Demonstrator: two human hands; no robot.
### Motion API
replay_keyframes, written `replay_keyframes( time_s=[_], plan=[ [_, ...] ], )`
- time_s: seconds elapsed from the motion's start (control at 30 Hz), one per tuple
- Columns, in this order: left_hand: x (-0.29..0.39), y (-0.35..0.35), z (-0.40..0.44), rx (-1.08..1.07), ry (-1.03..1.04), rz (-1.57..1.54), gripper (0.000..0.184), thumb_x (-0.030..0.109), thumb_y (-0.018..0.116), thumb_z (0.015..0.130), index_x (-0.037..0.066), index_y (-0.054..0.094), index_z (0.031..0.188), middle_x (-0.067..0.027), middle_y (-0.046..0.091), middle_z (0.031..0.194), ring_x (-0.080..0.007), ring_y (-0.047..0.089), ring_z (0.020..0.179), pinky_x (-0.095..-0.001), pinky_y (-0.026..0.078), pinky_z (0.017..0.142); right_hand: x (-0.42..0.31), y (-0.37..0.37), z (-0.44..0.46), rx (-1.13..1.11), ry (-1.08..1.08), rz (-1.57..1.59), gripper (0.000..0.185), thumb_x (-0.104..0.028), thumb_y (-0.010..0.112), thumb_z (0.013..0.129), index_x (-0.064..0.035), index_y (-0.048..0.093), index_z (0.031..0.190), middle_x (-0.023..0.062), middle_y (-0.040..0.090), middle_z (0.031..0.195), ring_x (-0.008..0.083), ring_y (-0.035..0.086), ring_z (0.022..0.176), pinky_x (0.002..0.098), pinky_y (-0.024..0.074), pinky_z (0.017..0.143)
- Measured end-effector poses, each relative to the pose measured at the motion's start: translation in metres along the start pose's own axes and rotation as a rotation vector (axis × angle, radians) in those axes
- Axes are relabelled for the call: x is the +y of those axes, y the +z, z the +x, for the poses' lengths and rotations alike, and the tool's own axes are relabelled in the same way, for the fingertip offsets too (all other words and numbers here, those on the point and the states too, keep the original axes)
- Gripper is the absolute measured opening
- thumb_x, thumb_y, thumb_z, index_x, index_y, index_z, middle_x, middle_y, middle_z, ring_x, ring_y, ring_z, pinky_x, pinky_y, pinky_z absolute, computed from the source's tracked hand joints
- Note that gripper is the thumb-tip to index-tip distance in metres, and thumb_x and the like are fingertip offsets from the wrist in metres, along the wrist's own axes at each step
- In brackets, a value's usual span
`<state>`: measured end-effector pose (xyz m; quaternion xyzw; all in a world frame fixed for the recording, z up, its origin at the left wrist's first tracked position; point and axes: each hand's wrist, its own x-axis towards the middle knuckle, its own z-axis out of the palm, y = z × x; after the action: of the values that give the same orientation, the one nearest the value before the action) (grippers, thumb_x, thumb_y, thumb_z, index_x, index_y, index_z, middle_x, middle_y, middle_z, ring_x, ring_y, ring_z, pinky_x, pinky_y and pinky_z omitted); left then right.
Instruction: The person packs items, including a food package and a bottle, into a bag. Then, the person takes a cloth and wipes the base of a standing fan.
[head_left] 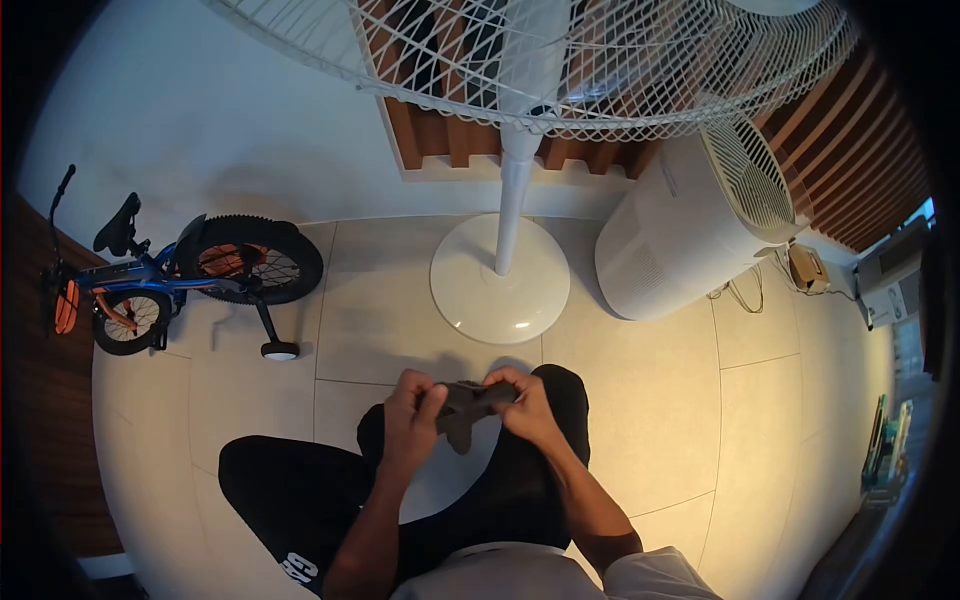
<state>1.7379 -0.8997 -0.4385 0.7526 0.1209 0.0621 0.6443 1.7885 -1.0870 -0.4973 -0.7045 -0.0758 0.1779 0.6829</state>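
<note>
A small dark grey-brown cloth piece (466, 408), perhaps a sock, is stretched between my hands above my lap. One narrow part of it hangs down in the middle. My left hand (411, 415) is closed on its left end, thumb on top. At the other end, my right hand (524, 404) pinches the cloth between thumb and fingers. Below are my bent legs in black trousers (300, 480), and a pale grey surface (470, 465) shows between them.
Ahead of me stands a white pedestal fan with a round base (500, 310) and a wire cage (600, 90) overhead. A white air purifier (670, 220) is to its right, near cables and a small brown box (805, 268). On the left stands a small blue-and-orange bicycle (165, 275).
</note>
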Motion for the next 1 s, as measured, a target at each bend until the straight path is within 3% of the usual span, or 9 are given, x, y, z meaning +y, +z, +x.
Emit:
replay_keyframes(
  time_s=[0.17,0.23,0.3,0.43,0.6,0.67,0.73,0.77,1.0],
  plan=[
    [0.003,-0.016,0.007,0.032,-0.131,-0.24,0.02,0.021,0.061,0.096,0.009,0.053,0.083,0.0083,0.046,0.076,-0.0035,0.042,0.073,-0.0197,0.036,0.069,-0.016,-0.025,0.007,0.177,0.014,0.234,0.037,0.015,0.039,0.079,0.0022,0.07,0.095,0.0125,0.072,0.093,0.019,0.068,0.088,0.0313,0.0554,0.079],
    [0.004,-0.016,0.008,0.011,-0.153,-0.319,0.018,0.021,0.059,0.097,0.008,0.053,0.084,0.0077,0.046,0.076,-0.0034,0.041,0.072,-0.0201,0.035,0.067,-0.004,-0.042,0.011,0.085,0.072,0.748,0.026,-0.008,0.049,0.093,0.0007,0.063,0.114,0.0167,0.068,0.109,0.0301,0.067,0.098,0.0401,0.0545,0.089],
    [0.008,-0.011,0.012,-0.019,-0.173,-0.402,0.017,0.02,0.057,0.098,0.008,0.053,0.086,0.007,0.046,0.076,-0.0033,0.04,0.071,-0.0205,0.034,0.065,0.002,-0.045,0.012,-0.023,0.002,1.301,0.046,-0.037,0.05,0.098,-0.0034,0.051,0.13,0.0184,0.061,0.126,0.0345,0.062,0.11,0.05,0.0495,0.098],
    [0.033,0.001,0.032,0.084,-0.194,-0.479,0.021,0.022,0.053,0.101,0.008,0.053,0.085,0.0069,0.044,0.075,-0.0035,0.039,0.069,-0.0207,0.034,0.062,0.004,-0.027,0.012,0.201,0.321,1.298,0.058,-0.051,0.043,0.098,-0.003,0.054,0.128,0.0161,0.063,0.124,0.0317,0.064,0.107,0.0481,0.0495,0.097],
    [0.017,-0.04,0.043,0.177,-0.149,-0.378,0.024,0.023,0.052,0.101,0.005,0.052,0.086,0.0058,0.046,0.074,-0.0048,0.04,0.068,-0.0237,0.035,0.059,-0.025,-0.05,0.01,-0.238,0.308,1.289,0.08,-0.066,0.033,0.095,0.0053,0.062,0.115,0.0189,0.069,0.107,0.031,0.067,0.099,0.042,0.0522,0.093],
    [0.017,-0.047,0.044,0.272,-0.007,0.061,0.026,0.024,0.051,0.102,0.003,0.051,0.087,-0.0006,0.051,0.074,-0.0067,0.044,0.068,-0.0266,0.037,0.06,-0.046,-0.055,0.009,-0.313,0.235,1.296,0.059,-0.049,0.05,0.097,0.0076,0.065,0.105,0.0183,0.07,0.101,0.0262,0.068,0.093,0.0357,0.0545,0.088],
    [0.025,-0.04,0.046,0.321,0.139,0.202,0.025,0.024,0.051,0.101,0.003,0.051,0.088,-0.0028,0.05,0.07,-0.0077,0.044,0.065,-0.0276,0.037,0.058,-0.048,-0.056,0.013,-0.171,0.056,0.682,0.036,-0.021,0.068,0.09,0.0114,0.064,0.105,0.0199,0.07,0.101,0.0256,0.07,0.087,0.0345,0.056,0.082],
    [0.029,-0.039,0.047,0.37,0.278,0.349,0.024,0.023,0.052,0.101,0.003,0.05,0.089,-0.0049,0.05,0.066,-0.0088,0.045,0.063,-0.0286,0.036,0.056,-0.051,-0.061,0.015,-0.125,0.153,0.798,0.026,0.007,0.072,0.078,0.01,0.064,0.102,0.0164,0.07,0.095,0.0204,0.069,0.084,0.0317,0.0563,0.077],
    [0.054,-0.048,0.072,0.288,0.156,0.406,0.017,0.015,0.063,0.094,0.002,0.054,0.1,-0.0053,0.051,0.071,-0.0069,0.046,0.069,-0.0236,0.038,0.062,-0.087,-0.076,0.039,0.195,-0.004,0.374,0.035,0.013,0.065,0.079,0.0015,0.061,0.111,0.0049,0.069,0.08,0.0126,0.065,0.073,0.0225,0.0522,0.068]
  ],
)
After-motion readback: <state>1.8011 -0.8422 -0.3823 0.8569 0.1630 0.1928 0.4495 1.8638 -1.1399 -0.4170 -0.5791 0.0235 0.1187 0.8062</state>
